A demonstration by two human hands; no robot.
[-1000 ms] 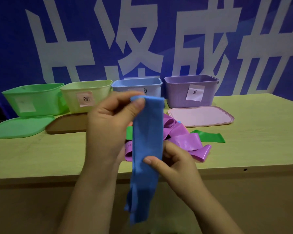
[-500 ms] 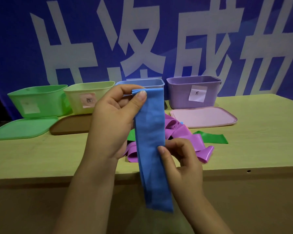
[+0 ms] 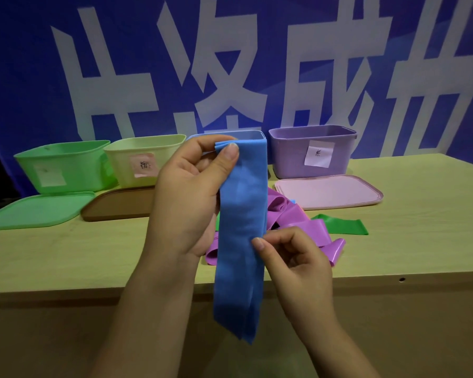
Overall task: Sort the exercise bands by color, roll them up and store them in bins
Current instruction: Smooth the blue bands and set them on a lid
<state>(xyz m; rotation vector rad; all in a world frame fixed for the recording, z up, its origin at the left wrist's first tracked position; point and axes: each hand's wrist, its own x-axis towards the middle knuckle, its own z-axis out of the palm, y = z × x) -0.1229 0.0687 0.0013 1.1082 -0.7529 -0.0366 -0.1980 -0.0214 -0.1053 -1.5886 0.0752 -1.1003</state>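
Note:
A folded blue band hangs straight down in front of the table edge. My left hand pinches its top fold between thumb and fingers. My right hand pinches the band's right edge about halfway down. Behind the band a heap of purple bands lies on the table, with a green band at its right. Four open bins stand in a row at the back: green, pale yellow, blue mostly hidden by the band, and purple.
Lids lie flat in front of the bins: green, brown, pink. The wooden table has its front edge close to my hands. A blue banner with large white characters fills the background.
The band's hanging tail has been straightened and shortened into an even fold. My right hand moved up and in to the band's right edge. My left hand kept its grip at the top.

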